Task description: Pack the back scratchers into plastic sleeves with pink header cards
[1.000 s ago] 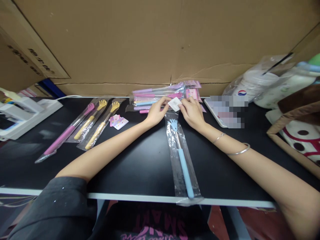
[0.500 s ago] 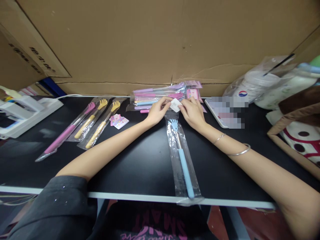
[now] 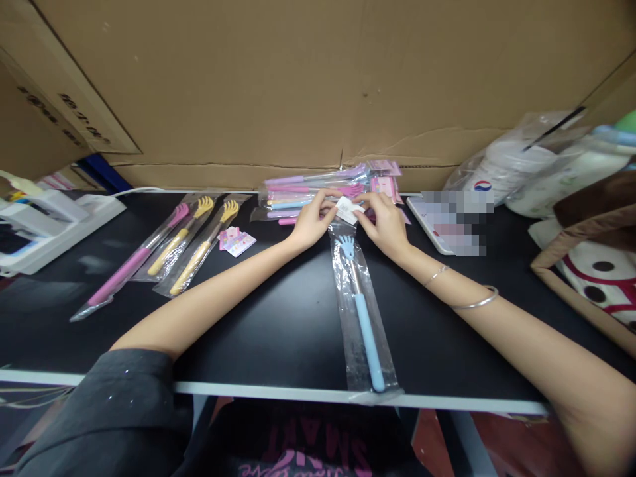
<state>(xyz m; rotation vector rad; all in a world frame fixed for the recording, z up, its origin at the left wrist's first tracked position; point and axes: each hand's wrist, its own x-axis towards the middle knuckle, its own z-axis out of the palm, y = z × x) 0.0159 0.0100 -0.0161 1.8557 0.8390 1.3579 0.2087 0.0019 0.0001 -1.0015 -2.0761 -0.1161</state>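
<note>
My left hand (image 3: 317, 218) and my right hand (image 3: 381, 222) pinch a small white card (image 3: 348, 211) between them, one at each side. The card sits at the top end of a clear plastic sleeve. Inside that sleeve lies a blue back scratcher (image 3: 367, 338), claw end toward my hands and handle toward the table's front edge. Behind my hands is a pile of bagged back scratchers (image 3: 291, 189) in purple, pink and blue, partly hidden by my fingers. Whether the card is fixed to the sleeve I cannot tell.
To the left lie a pink back scratcher (image 3: 134, 265) and two yellow back scratchers (image 3: 191, 266) in sleeves, beside small printed cards (image 3: 238, 242). A power strip (image 3: 59, 232) stands far left. A phone (image 3: 432, 222), a bagged cup (image 3: 511, 169) and a fabric bag (image 3: 596, 258) are at right.
The white card has turned and shifted slightly left, and my right fingers have moved a little on it. The sleeve with the blue back scratcher has shifted slightly away from me.
</note>
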